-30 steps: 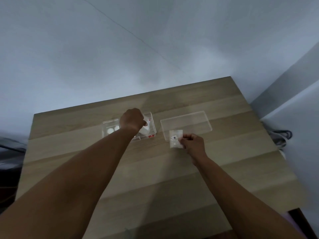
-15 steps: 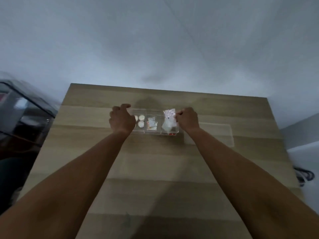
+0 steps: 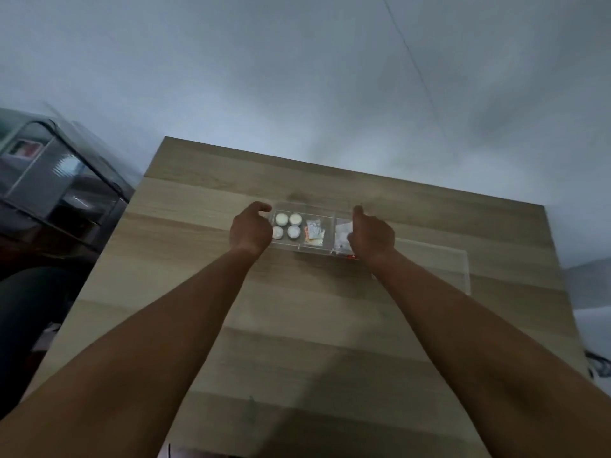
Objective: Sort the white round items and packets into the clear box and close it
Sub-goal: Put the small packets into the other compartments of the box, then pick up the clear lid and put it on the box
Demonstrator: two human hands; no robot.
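Note:
The clear box (image 3: 299, 247) stands open in the middle of the wooden table, split into three compartments. Several white round items (image 3: 287, 225) fill its left compartment and small packets (image 3: 314, 232) lie in the middle one. A larger white packet (image 3: 341, 235) rests in the right compartment. My left hand (image 3: 250, 231) grips the box's left end, thumb hooked over the far corner. My right hand (image 3: 372, 235) hovers over the right compartment, fingers curled down onto the white packet, thumb raised; whether it still pinches the packet is hidden. The clear lid (image 3: 439, 266) lies flat to the right of the box.
The wooden table (image 3: 297, 325) ends at the wall on its far side. A dark metal-framed rack (image 3: 62, 200) stands off the table's left edge. A cable (image 3: 600, 366) lies on the floor at the right.
The white packet has gone down from above the box into the right compartment with my right hand. My left hand has stayed at the box's left end. The camera view has shifted.

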